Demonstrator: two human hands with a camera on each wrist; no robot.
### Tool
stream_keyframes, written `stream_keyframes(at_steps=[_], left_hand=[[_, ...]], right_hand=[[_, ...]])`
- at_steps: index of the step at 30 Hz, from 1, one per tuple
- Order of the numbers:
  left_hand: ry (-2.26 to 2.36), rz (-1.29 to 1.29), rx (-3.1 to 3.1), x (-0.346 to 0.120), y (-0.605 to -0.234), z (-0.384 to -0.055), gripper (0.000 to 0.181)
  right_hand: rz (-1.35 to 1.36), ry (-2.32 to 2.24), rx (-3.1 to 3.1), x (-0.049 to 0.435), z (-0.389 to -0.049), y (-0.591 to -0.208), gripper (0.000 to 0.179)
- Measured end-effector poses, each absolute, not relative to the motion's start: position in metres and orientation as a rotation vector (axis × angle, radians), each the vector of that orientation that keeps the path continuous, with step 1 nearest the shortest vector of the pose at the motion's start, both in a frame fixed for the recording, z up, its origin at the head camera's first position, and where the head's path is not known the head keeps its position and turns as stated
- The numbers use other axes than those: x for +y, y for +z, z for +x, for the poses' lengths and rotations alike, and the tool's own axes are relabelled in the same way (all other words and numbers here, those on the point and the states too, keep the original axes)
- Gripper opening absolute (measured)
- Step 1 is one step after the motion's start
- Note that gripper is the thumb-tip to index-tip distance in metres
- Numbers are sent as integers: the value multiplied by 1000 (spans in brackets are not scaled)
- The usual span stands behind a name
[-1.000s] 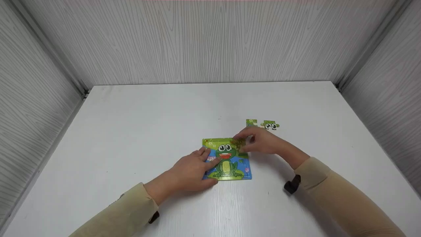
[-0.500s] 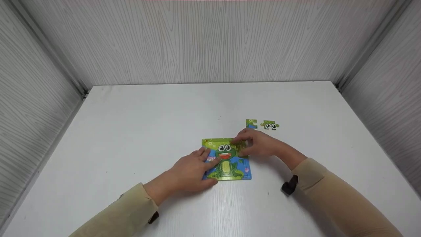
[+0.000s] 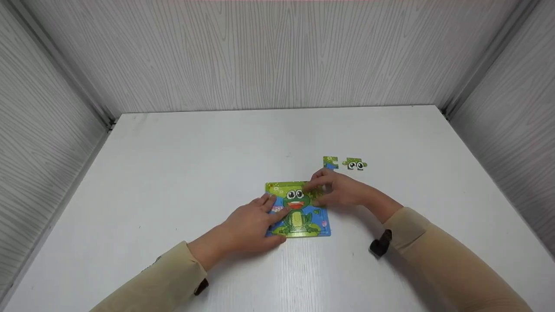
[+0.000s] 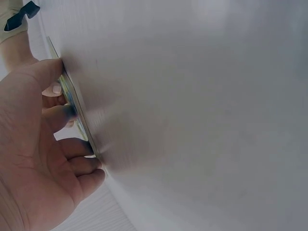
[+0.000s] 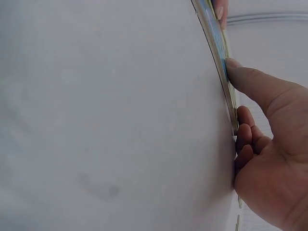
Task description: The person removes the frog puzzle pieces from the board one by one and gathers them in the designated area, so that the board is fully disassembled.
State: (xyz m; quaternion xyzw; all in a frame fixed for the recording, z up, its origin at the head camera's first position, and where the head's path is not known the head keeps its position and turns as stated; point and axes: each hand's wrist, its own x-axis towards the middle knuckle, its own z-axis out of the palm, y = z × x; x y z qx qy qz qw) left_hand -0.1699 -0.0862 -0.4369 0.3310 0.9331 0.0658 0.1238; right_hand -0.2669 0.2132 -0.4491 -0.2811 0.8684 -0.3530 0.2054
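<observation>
In the head view, the right hand (image 3: 344, 189) has shifted slightly toward the near left over the last second, baring more of a green-and-blue loose piece (image 3: 330, 161). The frog puzzle (image 3: 297, 221) lies flat near the middle of the white table (image 3: 208, 156). The left hand (image 3: 247, 227) rests across its left side, grip loose, fingers extended, thumb at the near edge. The right hand bends finger and thumb over the puzzle's far right corner; whether its grip pinches a piece, I cannot tell. A piece with two eyes (image 3: 355, 163) lies just right of the other loose one.

In the left wrist view, the left thumb touches the puzzle's edge.

In the right wrist view, the right thumb touches the puzzle, its other fingers curled nearby.
</observation>
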Motion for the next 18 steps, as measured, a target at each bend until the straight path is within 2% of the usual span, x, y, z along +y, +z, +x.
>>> stream_keyframes(at_steps=[18], left_hand=[[141, 951, 2716, -84, -437, -172, 76]], right_hand=[[-804, -961, 2416, 213, -266, -449, 36]])
